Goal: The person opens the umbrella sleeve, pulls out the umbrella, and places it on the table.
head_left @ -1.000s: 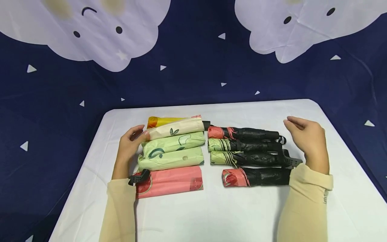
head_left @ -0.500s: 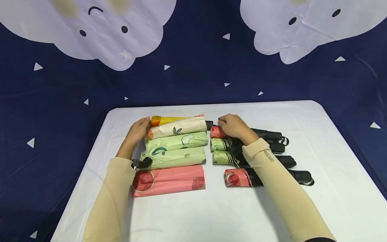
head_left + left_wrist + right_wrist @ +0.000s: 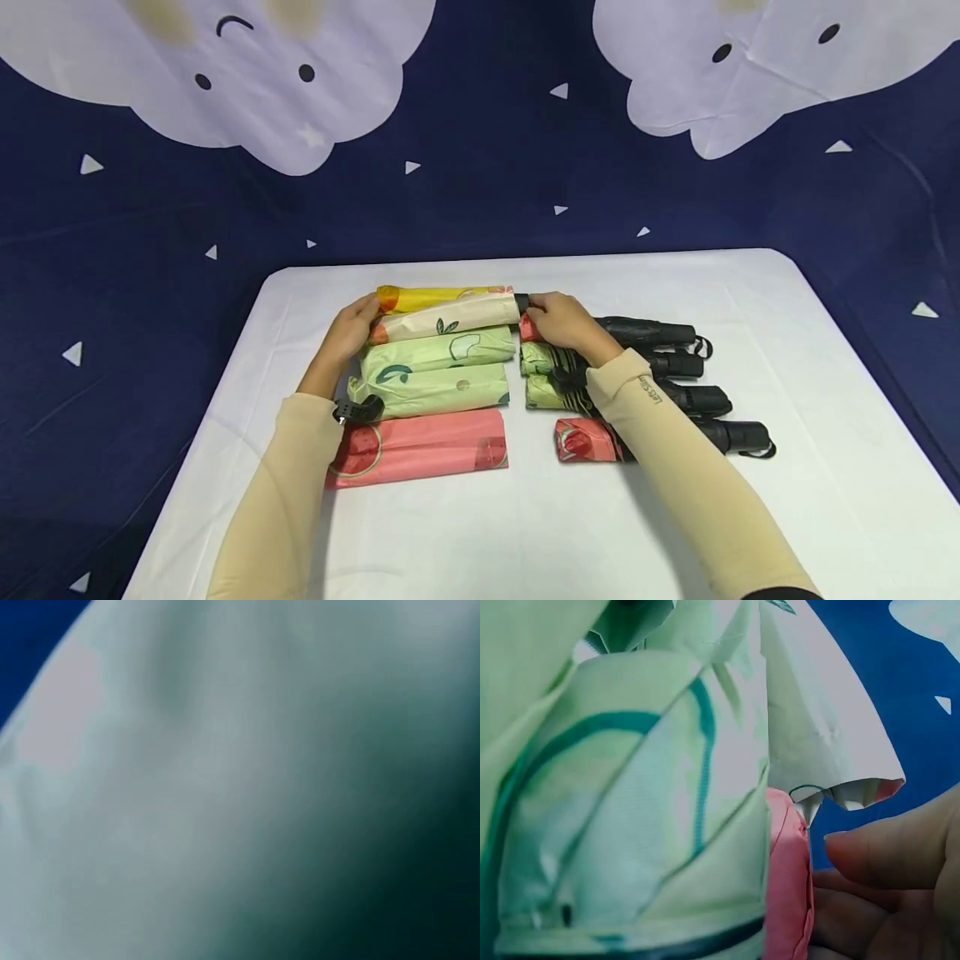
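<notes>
My left hand is at the left end of the yellow pouch and the cream leaf-print pouch; I cannot tell whether it grips either. A short black end shows at their right, beside the fingertips of my right hand. That hand lies over the red tip of the backmost folded umbrella. In the right wrist view its thumb stands apart from the fingers, beside the pink umbrella end. The left wrist view is a blur.
Two light green pouches and a red watermelon-print pouch lie nearer on the white table. Opposite them are more folded black umbrellas with green or red tips, partly under my right forearm. A dark blue cloud-print cloth stands behind.
My right hand has swung left from the table's right side to the black end. My left hand has moved up to the pouches' left end. The yellow and cream pouches have shifted slightly right.
</notes>
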The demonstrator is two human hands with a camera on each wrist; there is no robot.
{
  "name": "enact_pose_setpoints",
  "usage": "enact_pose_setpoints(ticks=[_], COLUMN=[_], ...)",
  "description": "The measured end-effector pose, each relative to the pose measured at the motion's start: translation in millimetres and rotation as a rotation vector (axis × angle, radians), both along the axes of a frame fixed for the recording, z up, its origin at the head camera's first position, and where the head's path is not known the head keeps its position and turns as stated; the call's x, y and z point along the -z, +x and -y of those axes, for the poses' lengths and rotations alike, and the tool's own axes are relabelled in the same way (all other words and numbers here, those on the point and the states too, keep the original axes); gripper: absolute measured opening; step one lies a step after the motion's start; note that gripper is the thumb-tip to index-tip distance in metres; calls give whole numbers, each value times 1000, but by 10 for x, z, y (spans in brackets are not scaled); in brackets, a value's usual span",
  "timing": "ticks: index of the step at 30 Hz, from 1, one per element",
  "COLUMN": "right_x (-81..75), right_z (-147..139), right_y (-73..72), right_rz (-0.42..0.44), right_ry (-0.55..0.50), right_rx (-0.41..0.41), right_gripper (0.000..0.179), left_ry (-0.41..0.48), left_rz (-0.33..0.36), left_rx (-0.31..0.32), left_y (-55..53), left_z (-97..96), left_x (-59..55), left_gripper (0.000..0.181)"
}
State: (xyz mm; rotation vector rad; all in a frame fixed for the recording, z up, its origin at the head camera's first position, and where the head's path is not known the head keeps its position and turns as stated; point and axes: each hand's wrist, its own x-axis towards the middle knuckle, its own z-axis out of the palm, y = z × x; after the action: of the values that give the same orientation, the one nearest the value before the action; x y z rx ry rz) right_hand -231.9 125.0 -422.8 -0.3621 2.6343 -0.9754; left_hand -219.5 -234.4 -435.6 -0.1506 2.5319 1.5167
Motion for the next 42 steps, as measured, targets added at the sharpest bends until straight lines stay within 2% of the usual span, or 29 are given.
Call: enact_pose_setpoints(ticks=[3,5,9,11,14,17,22,24,26,27,30,33,39,42], right_x=[12,11,28,37,23,-33,-166,-229,-295,-332,-437,-530,-673,-750], right_z=[1,-4,-30,-47,-60,-43,4,1,-30,-54,-225,-427,-749,-897], right_y=[-10,-24,-58,-69,-69,-34,73,124,184,222,364,524,783,892], right_rz=[4,4,5,-13,-80,-156,-265,-311,-325,-325,-306,-251,-174,-179], right_ry=[-54,-89,-167,-210,-313,-491,-932,-1086,-1202,-1240,-1298,-1313,-1208,-1125], right_rx=[18,30,67,88,132,214,387,432,456,456,440,365,154,110], right_gripper=[52,54,55,54,52,50,42,40,39,40,42,45,49,49], left_ry=[37,86,175,204,271,402,648,704,759,783,838,844,813,763], left_rz=[-32,-52,-129,-178,-241,-292,-388,-422,-444,-448,-429,-423,-412,-388], left_rx=[-2,-8,-37,-55,-90,-139,-236,-268,-268,-254,-155,-44,159,245], left_y=[7,23,6,-22,-12,21,115,179,255,295,407,526,721,771], left_z=[18,7,11,22,-2,-59,-212,-271,-310,-325,-381,-409,-483,-552], left_x=[14,-28,-29,13,-19,-102,-294,-381,-469,-510,-629,-718,-812,-825], left_gripper=[56,54,52,50,48,45,46,48,49,49,49,48,48,50])
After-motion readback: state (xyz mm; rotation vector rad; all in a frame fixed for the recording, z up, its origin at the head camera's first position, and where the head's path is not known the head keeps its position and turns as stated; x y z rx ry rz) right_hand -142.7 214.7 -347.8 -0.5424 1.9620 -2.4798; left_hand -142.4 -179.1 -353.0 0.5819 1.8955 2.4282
